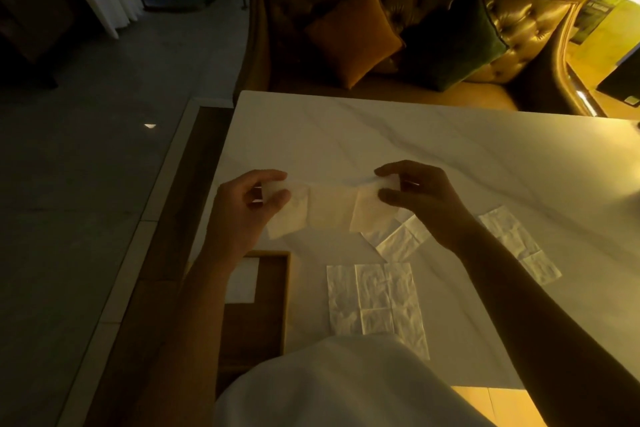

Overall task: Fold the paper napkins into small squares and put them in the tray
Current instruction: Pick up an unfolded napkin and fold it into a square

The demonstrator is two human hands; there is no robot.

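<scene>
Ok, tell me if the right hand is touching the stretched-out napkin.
Touching. The head view shows the right hand pinching one end of the napkin strip between thumb and fingers; the left hand pinches the other end.

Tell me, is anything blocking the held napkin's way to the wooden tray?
Nothing visible does. The napkin hangs between the left hand and right hand, and bare table separates it from the tray; only the person's left forearm crosses the tray's left side.

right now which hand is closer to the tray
Left. The left hand is just beyond the tray; the right hand holds the other end of the napkin, farther right.
</scene>
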